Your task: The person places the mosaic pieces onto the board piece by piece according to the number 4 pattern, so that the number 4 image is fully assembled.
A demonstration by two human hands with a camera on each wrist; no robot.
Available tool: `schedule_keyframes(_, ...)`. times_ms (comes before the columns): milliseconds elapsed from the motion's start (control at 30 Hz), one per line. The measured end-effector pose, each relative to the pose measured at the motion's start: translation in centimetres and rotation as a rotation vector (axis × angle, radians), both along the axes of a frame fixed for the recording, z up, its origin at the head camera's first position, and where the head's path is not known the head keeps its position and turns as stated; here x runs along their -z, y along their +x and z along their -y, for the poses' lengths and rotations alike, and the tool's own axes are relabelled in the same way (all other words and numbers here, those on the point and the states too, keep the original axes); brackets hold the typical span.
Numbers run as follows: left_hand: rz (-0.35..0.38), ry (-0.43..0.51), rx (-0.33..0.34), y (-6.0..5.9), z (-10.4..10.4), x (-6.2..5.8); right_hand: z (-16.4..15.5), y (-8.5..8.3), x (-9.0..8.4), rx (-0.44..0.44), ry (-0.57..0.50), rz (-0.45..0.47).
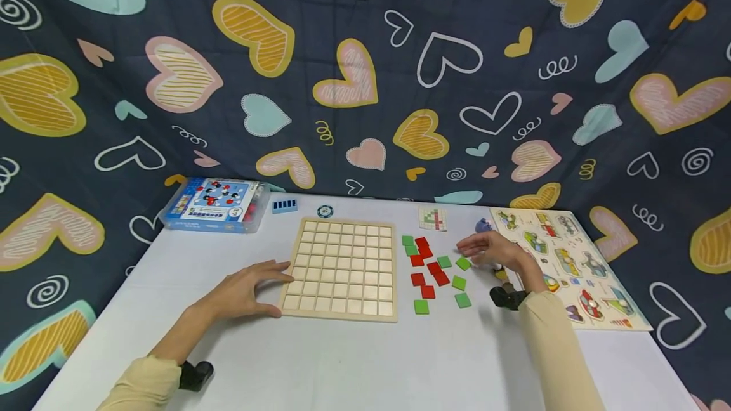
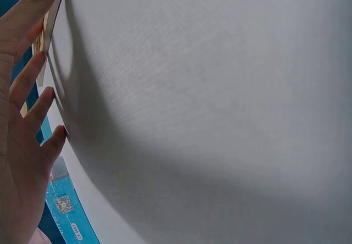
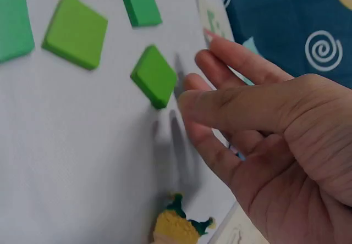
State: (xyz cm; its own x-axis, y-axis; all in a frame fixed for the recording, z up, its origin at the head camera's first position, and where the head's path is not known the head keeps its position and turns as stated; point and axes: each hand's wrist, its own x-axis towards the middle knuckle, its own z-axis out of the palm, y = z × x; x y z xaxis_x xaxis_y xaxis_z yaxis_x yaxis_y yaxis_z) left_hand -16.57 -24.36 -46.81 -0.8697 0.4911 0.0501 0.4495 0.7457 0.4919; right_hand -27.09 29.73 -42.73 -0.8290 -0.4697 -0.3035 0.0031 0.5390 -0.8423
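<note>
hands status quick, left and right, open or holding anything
left hand: open, fingers straight against the wooden grid board.
right hand: open, holding nothing, beside a green tile.

Bare table (image 1: 354,360) near front; tiles (image 1: 436,268) crowd gap between board (image 1: 342,268) and puzzle (image 1: 577,265).

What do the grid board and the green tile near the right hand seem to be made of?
The grid board looks like pale unfinished wood: light tan, matte, with a raised frame and thin dividers. The green tile near the right hand seems to be painted wood or plastic: thick, with an even matte colour and crisp edges. The look leaves that open.
</note>
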Motion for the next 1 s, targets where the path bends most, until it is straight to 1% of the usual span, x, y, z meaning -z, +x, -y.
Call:
schedule_keyframes(100,0.003,0.001,0.006,0.0,0.0,0.0,-0.2,-0.4,0.1,0.016,0.017,0.052)
schedule_keyframes(333,0.007,-0.006,0.001,-0.1,-0.1,0.1,0.1,-1.2,0.3,0.024,0.082,0.1)
schedule_keyframes(600,0.01,-0.013,-0.004,0.0,-0.1,-0.1,0.2,-1.7,0.7,0.064,0.068,0.133)
schedule_keyframes(700,0.009,-0.014,-0.006,0.0,-0.1,0.0,0.1,-1.7,0.8,0.064,0.06,0.121)
schedule_keyframes(867,0.015,-0.005,-0.006,0.0,-0.1,0.0,0.1,-1.5,1.3,0.058,0.02,0.064)
schedule_keyframes(1000,0.014,0.005,-0.004,0.1,-0.2,0.1,0.3,-1.1,1.6,0.096,0.003,0.027)
